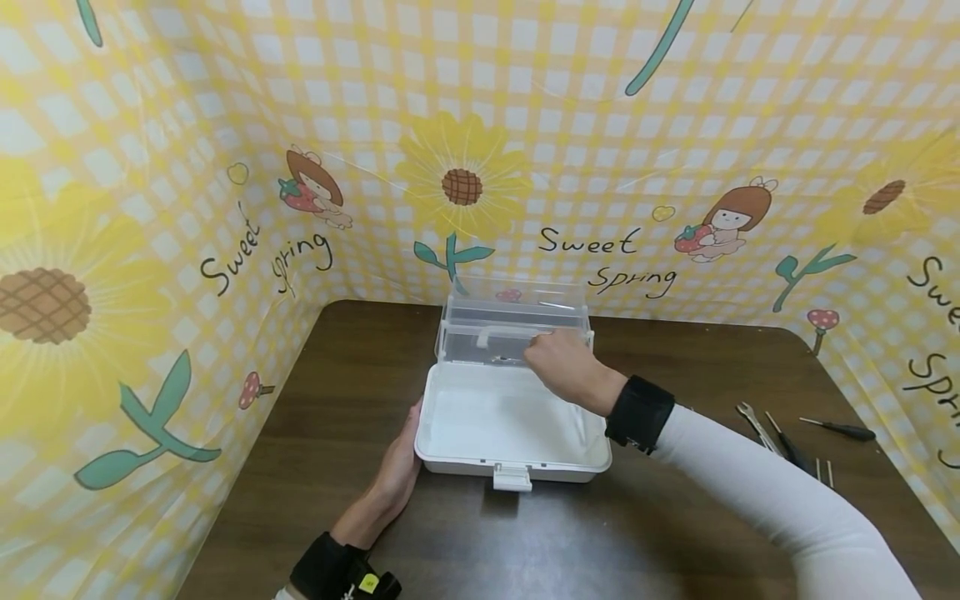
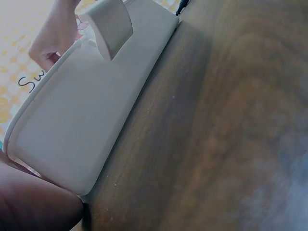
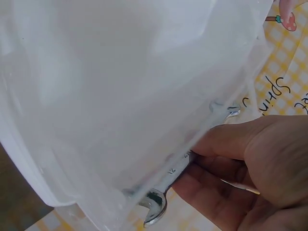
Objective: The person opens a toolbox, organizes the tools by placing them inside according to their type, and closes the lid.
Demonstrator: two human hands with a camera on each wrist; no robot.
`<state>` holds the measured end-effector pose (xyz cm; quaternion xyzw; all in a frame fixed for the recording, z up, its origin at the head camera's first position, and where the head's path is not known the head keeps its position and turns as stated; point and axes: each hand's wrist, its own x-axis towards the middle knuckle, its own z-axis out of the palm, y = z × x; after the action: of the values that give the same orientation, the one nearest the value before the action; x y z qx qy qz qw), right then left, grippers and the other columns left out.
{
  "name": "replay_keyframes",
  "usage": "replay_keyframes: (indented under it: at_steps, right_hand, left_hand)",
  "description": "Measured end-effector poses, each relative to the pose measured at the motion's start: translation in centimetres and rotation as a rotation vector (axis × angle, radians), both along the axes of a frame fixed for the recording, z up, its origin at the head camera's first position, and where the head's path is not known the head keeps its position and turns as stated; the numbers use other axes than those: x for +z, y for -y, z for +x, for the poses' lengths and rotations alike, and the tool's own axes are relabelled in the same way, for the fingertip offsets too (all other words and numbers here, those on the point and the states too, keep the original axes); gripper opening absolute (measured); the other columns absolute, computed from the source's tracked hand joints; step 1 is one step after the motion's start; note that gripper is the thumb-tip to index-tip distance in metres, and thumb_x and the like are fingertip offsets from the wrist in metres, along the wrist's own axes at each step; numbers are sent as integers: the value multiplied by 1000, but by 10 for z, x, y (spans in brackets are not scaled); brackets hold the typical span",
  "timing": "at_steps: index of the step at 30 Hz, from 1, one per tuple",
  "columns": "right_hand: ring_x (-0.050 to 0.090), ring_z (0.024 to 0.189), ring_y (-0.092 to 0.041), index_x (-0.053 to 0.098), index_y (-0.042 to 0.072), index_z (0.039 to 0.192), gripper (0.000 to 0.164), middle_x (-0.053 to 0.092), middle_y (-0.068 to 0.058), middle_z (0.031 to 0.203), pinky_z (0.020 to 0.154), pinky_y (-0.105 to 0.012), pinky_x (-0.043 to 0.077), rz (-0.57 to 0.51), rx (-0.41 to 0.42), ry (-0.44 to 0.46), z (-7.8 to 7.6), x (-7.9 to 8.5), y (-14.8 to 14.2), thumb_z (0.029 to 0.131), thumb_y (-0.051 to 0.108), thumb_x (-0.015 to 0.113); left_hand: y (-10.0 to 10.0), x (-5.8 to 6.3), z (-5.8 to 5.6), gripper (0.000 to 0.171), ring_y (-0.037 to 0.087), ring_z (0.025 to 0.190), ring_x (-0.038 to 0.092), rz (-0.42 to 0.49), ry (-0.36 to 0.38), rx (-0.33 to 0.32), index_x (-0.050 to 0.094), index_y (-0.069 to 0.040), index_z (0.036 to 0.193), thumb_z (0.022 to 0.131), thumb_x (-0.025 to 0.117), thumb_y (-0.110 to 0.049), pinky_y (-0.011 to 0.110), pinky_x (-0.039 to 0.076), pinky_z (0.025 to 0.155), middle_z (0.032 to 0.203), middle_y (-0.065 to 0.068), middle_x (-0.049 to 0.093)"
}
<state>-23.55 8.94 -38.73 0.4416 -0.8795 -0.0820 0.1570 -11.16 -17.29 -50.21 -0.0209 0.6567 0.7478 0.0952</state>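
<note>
A white plastic storage box point(image 1: 457, 468) stands with its clear lid point(image 1: 517, 317) tipped back toward the wall. My left hand point(image 1: 396, 471) rests along the box's left side, its fingers extended against the wall. At the back, my right hand point(image 1: 566, 367) reaches over to the lid. In the right wrist view, its thumb and fingers pinch a silver open-end wrench point(image 3: 175, 173) marked 12 by the shank, close against the translucent plastic. The box's bottom appears bare in the head view. A latch point(image 1: 512, 477) hangs at the front.
On the brown table point(image 1: 337, 358) to the right lie another wrench point(image 1: 757, 425), a black-handled screwdriver point(image 1: 847, 430) and another dark-handled tool point(image 1: 791, 446), partly behind the right sleeve. A yellow checked cloth point(image 1: 480, 75) hangs around the back and sides.
</note>
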Motion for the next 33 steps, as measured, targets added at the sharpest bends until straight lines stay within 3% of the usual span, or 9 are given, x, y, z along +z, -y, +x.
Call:
replay_keyframes:
  at_steps: [6,14,33]
  right_hand:
    - [37,56,-12,74,9,76,25,68,-4,71,50,-28,29,13,-21,-2,-2,-5,0,94,-7,68]
    - [49,59,-13,82,8,90,18,76,-7,85,54,-28,44,42,-29,-28,-5,-6,1,94,-6,72]
    - [50,60,-13,81,7,92,15,75,-6,85,56,-28,46,14,-17,56,-9,-8,1,96,-4,70]
  left_hand:
    - [-1,1,0,83,26,164,-6,-12,15,-12,2,-13,172,111,18,-66,57,-2,130,179,6,-2]
    - [-1,2,-1,82,25,164,-5,10,-5,-1,1,-11,171,111,18,-65,55,-1,131,179,6,-1]
    - [1,-1,-1,81,25,164,-4,5,-5,2,2,-11,171,112,16,-63,55,0,131,179,7,0]
